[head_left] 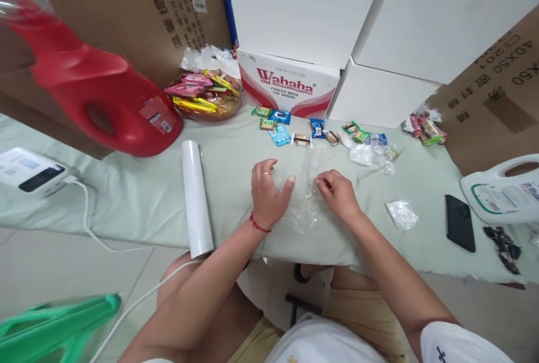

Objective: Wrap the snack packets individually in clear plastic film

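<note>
A clear plastic bag (306, 203) lies crumpled on the cloth-covered table (236, 183) between my hands. My right hand (338, 192) pinches the bag's right edge between thumb and fingers. On the bag's left side, my left hand (269, 193) is held with thumb and fingers apart, a ring and a red cord bracelet on it, nothing in its grasp. Just beyond the hands lie several small wrapped snacks, among them a light blue packet (280, 136), a dark blue packet (317, 128) and a clear-wrapped biscuit (301, 139).
Left are a plastic roll (196, 200), a red jug (113, 93) and a snack basket (206, 105). White boxes (290, 85) stand behind. Right lie a bag of snacks (370, 152), a folded plastic bag (402, 214), a phone (460, 223), keys (503, 248) and a white jug (501, 192).
</note>
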`<state>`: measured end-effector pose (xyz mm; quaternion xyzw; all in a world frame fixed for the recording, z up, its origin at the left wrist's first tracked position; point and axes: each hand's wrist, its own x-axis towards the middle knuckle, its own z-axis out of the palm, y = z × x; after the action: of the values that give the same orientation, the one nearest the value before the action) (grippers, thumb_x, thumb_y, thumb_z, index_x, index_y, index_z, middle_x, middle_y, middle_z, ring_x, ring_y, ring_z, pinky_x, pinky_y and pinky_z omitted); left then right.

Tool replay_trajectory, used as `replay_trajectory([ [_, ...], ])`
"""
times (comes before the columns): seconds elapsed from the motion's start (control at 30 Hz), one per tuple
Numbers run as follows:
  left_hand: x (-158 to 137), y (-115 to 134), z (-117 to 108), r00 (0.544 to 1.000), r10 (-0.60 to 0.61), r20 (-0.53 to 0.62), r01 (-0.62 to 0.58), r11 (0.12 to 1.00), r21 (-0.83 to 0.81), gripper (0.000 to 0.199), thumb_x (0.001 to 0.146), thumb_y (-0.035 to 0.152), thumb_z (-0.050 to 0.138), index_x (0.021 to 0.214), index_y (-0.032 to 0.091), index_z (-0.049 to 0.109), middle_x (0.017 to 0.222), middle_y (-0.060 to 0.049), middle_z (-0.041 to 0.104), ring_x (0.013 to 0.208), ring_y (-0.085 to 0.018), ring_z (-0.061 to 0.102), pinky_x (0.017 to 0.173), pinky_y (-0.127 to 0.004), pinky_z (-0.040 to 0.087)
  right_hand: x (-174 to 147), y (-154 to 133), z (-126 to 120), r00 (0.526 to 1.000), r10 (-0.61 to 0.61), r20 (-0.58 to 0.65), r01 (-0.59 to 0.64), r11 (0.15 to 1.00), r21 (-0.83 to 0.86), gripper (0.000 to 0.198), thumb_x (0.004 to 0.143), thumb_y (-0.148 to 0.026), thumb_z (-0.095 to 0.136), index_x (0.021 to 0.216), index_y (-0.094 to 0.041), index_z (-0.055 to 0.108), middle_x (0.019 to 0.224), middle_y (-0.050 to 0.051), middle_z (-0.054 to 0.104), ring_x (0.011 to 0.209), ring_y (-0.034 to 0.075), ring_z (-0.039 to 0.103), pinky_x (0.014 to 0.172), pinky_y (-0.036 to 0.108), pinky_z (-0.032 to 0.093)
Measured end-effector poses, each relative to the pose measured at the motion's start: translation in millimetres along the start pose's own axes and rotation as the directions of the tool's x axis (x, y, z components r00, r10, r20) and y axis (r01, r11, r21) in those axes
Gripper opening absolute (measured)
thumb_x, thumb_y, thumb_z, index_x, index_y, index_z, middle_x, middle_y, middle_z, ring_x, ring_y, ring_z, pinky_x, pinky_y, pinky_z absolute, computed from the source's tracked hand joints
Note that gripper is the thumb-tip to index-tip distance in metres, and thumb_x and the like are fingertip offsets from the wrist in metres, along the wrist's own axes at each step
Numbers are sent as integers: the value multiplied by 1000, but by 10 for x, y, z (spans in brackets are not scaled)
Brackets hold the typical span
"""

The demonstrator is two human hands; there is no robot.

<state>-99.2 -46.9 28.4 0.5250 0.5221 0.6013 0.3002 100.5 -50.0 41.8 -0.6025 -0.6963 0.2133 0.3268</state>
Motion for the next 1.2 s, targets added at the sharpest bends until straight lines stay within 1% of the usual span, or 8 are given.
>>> replay_trajectory([
  [0.17, -54, -79, 155, 951, -97, 292, 40, 980, 195, 19, 89, 39, 68, 81, 23, 59, 74, -3, 57, 76, -22, 55, 76, -30, 38, -18, -150, 17, 1000, -20, -7, 20, 998, 67, 21, 94, -37, 57, 88, -22, 71, 82, 4, 65, 72, 18, 58, 71, 30, 43],
  [0.27, -3, -213, 160, 953, -117, 278, 14, 938, 348, 34, 99, 38, 48, 68, 24, 47, 57, 3, 40, 57, -17, 41, 65, -30, 29, -69, -69, -59, 988, 137, -68, -118, 967, 224, 28, 92, -47, 61, 88, -21, 70, 72, 0, 61, 65, 16, 51, 65, 28, 40],
  [0.63, 8, -291, -17, 985, -73, 155, 21, 948, 318, 41, 103, 43, 38, 67, 24, 38, 56, 5, 35, 56, -14, 38, 61, -30, 29, -658, 434, -323, 822, 559, -110, -380, 682, 625, 37, 74, -53, 80, 81, -19, 66, 61, -5, 49, 52, 9, 36, 48, 24, 27],
  [0.73, 47, -307, -41, 983, -123, 138, 80, 956, 283, 39, 103, 45, 37, 72, 23, 45, 61, 4, 45, 60, -15, 47, 64, -29, 37, -728, 472, -391, 782, 619, -70, -409, 594, 693, 41, 68, -53, 84, 79, -20, 64, 60, -6, 49, 47, 7, 33, 44, 23, 24],
  [0.83, 92, -283, -56, 985, 23, 174, -63, 971, 228, 29, 98, 48, 48, 99, 21, 56, 92, -4, 63, 86, -19, 61, 82, -33, 48, -729, 429, -444, 784, 621, -1, -439, 556, 706, 44, 66, -54, 87, 78, -19, 64, 61, -6, 49, 47, 6, 33, 43, 22, 23],
  [0.97, 78, -167, -68, 855, 386, 346, -449, 886, 120, 51, 95, 51, 55, 134, 19, 49, 132, -16, 57, 128, -29, 53, 109, -47, 44, -646, 282, -456, 795, 602, 74, -461, 520, 720, 46, 64, -55, 89, 77, -19, 65, 62, -6, 49, 46, 5, 33, 41, 21, 21],
  [1.07, 28, -97, -39, 729, 456, 510, -577, 811, 100, 63, 92, 60, 59, 140, 21, 48, 136, -16, 58, 132, -31, 53, 117, -52, 35, -556, 176, -447, 796, 595, 106, -465, 490, 738, 48, 61, -55, 92, 77, -19, 64, 62, -6, 49, 45, 4, 31, 40, 21, 18],
  [1.2, -14, -138, 85, 746, 341, 572, -544, 808, 227, 72, 84, 71, 65, 133, 18, 58, 132, -18, 62, 129, -35, 54, 115, -54, 34, -475, 79, -448, 816, 564, 128, -461, 500, 733, 48, 61, -55, 92, 76, -19, 65, 61, -6, 50, 45, 4, 31, 40, 21, 17],
])
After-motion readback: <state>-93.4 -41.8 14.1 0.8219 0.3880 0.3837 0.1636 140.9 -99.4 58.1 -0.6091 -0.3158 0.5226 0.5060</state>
